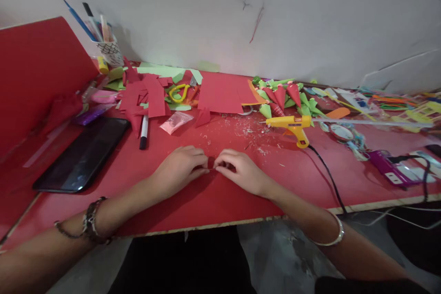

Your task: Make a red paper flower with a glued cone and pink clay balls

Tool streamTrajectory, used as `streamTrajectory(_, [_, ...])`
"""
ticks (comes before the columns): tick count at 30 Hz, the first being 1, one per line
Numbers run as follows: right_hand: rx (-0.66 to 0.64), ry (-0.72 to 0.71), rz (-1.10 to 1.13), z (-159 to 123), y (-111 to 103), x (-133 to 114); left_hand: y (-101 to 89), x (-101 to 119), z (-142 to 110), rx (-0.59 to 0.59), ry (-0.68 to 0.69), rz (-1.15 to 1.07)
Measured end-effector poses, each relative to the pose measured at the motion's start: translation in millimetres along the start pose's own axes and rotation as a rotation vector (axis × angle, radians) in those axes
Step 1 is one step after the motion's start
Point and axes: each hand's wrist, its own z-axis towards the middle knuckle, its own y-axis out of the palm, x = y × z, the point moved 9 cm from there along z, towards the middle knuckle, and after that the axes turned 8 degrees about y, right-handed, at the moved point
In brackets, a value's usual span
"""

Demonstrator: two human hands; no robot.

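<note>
My left hand point(181, 167) and my right hand point(241, 171) meet over the red tabletop near its front edge, thumbs and fingers pinched. Between the fingertips is a small dark red piece of paper point(211, 162), hard to make out against the red table. Beyond my hands lie a clear packet of pink bits point(176, 121) and a black-and-white marker point(144, 132). To the right, a yellow hot glue gun point(288, 125) lies on its side with a long glue stick in its back.
A black phone point(84, 156) lies at left. Red paper sheets point(220, 94), scraps, yellow-handled scissors point(178, 93) and red and green paper cones point(279, 96) line the back. A pen cup point(110, 51) stands back left. The glue gun's cord and a purple power strip point(394, 168) are at right.
</note>
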Motion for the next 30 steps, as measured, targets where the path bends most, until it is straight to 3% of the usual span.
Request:
streamTrajectory(6, [-0.055, 0.052, 0.082, 1.6, -0.9, 5.2, -2.0, 1.0, -2.5, 0.058, 0.020, 0.052])
streamTrajectory(17, [0.012, 0.076, 0.173, -5.6, -4.8, 9.9, 0.0, 10.9, -5.4, 0.038, 0.108, 0.268])
streamTrajectory(23, [0.047, 0.119, 0.084, -6.7, -4.4, 11.2, -2.1, 17.0, -7.5, 0.042, 0.144, 0.381])
streamTrajectory(30, [0.147, -0.086, -0.207, -17.3, 0.8, -2.7, -2.8, 19.2, -8.8, 0.072, 0.151, 0.394])
